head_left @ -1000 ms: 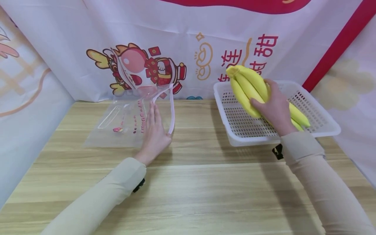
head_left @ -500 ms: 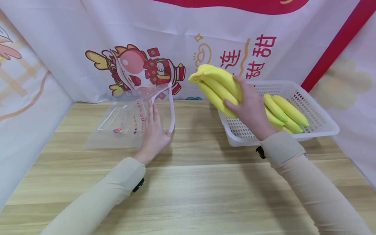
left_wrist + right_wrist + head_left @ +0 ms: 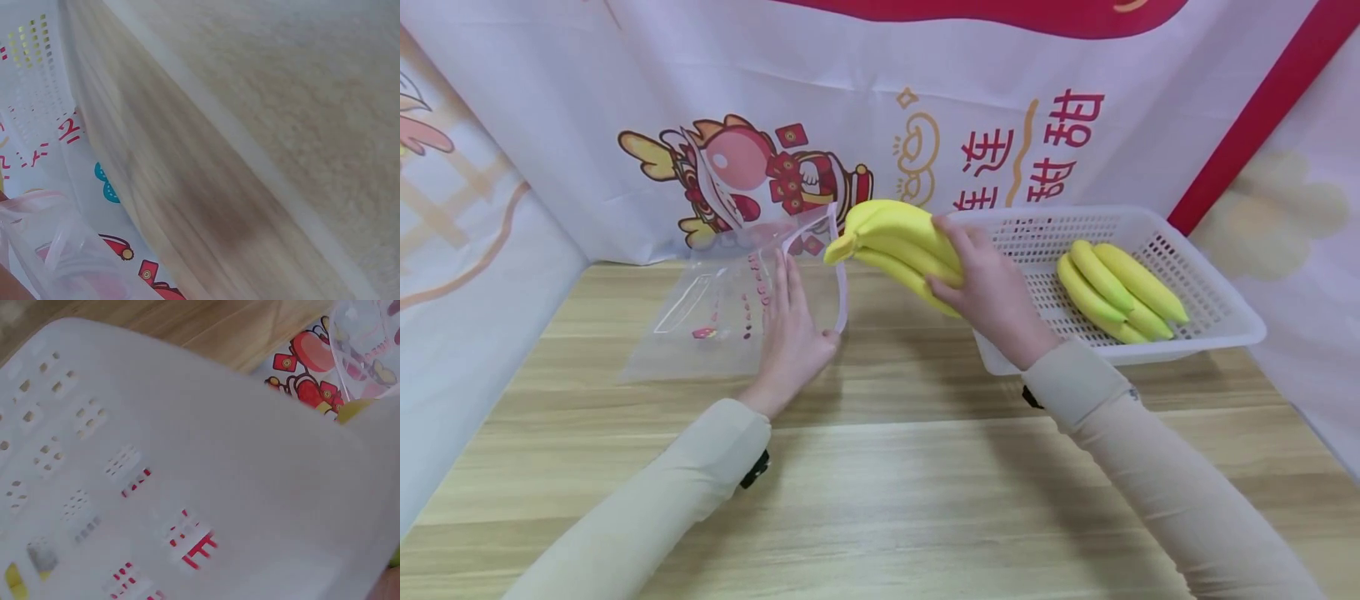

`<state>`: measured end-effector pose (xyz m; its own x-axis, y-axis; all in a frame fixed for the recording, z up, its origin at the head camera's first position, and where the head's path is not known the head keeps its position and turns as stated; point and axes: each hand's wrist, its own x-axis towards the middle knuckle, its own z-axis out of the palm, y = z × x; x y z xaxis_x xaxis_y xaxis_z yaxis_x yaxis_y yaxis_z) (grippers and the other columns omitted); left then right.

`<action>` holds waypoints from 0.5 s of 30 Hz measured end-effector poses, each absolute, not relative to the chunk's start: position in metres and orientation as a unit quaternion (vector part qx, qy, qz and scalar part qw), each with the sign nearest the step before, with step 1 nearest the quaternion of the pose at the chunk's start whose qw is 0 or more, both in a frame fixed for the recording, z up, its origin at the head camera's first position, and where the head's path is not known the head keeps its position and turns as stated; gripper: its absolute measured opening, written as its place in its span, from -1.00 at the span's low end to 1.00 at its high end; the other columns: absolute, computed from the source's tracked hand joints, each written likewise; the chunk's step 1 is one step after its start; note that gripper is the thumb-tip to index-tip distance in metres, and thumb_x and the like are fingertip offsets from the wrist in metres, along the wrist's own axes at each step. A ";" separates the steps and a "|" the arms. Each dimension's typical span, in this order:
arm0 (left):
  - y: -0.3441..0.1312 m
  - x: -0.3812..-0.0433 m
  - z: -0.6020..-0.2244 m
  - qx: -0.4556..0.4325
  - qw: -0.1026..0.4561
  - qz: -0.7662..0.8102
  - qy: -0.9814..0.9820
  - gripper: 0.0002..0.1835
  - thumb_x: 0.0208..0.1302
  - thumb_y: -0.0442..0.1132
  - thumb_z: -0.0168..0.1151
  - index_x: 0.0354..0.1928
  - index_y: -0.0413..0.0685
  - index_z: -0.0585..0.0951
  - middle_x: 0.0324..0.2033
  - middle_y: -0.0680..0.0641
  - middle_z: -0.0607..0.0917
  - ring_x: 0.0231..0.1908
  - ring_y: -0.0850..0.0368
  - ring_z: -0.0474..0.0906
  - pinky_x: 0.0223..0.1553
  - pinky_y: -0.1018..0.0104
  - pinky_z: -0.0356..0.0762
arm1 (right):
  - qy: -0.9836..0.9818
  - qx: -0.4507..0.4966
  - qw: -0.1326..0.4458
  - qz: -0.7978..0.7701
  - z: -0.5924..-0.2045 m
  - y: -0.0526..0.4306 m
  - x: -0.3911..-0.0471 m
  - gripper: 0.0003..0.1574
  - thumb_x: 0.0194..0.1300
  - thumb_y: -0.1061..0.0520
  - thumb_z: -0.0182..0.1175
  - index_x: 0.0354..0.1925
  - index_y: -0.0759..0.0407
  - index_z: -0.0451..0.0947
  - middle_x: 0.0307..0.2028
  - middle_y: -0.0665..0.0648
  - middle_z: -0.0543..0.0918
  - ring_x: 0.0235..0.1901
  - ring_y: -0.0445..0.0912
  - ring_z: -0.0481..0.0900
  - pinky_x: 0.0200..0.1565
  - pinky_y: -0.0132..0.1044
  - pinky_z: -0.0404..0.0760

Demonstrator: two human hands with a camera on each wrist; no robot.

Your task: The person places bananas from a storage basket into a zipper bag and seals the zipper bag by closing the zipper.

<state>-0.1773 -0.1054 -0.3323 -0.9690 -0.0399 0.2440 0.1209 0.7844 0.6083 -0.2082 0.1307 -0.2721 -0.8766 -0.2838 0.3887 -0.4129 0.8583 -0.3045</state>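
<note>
My right hand [image 3: 992, 292] grips a bunch of yellow bananas [image 3: 898, 242], stem end pointing left at the mouth of a clear plastic bag [image 3: 707, 317]. That bag has a pale pink rim and pink print. At its mouth, my left hand [image 3: 793, 342] lies with straight fingers against the plastic, thumb out toward the lower rim. Part of the bag's mouth [image 3: 37, 206] shows in the left wrist view. Another bunch of bananas [image 3: 1116, 292] lies in the white basket [image 3: 1225, 325] at right. In the right wrist view the basket wall [image 3: 206, 437] covers most of my right hand.
The basket stands at the back right of the wooden table [image 3: 880, 500], against a printed white cloth backdrop [image 3: 850, 67]. Similar cloth hangs along the left and right sides.
My right hand has lifted the bananas out of the basket and carried them left to the bag's mouth, uncovering the other bunch. My left hand stays nearly still at the bag.
</note>
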 end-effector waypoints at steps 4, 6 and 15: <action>-0.105 -0.178 -0.330 -0.020 0.124 -0.333 -0.934 0.22 -0.04 -0.31 0.32 0.49 -0.16 -0.34 0.50 -0.08 -0.45 0.51 -0.18 -0.32 0.45 -0.25 -0.15 | -0.951 0.196 0.161 0.175 -0.273 0.122 -0.206 -0.11 0.21 -0.07 0.28 0.41 -0.12 0.11 0.19 0.28 0.46 -0.25 0.11 0.62 -0.30 -0.06 0.64; -0.104 -0.178 -0.329 -0.019 0.128 -0.333 -0.934 0.22 -0.04 -0.30 0.33 0.49 -0.17 -0.34 0.50 -0.08 -0.44 0.51 -0.16 -0.35 0.45 -0.25 -0.16 | -0.951 0.203 0.160 0.169 -0.273 0.118 -0.205 -0.11 0.20 -0.06 0.29 0.40 -0.12 0.12 0.18 0.28 0.46 -0.25 0.10 0.61 -0.30 -0.07 0.64; -0.102 -0.176 -0.327 -0.028 0.133 -0.343 -0.929 0.23 -0.09 -0.34 0.30 0.48 -0.19 -0.36 0.50 -0.11 -0.45 0.51 -0.11 -0.43 0.48 -0.18 -0.24 | -0.948 0.226 0.155 0.161 -0.278 0.111 -0.208 -0.11 0.18 -0.04 0.31 0.39 -0.07 0.16 0.17 0.31 0.49 -0.12 0.13 0.60 -0.19 0.00 0.65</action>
<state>-0.1755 -0.1017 -0.3265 -0.9631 -0.0390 0.2662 0.1433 0.7630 0.6304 -0.2080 0.1110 -0.2781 -0.8501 -0.3779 0.3668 -0.4779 0.8461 -0.2360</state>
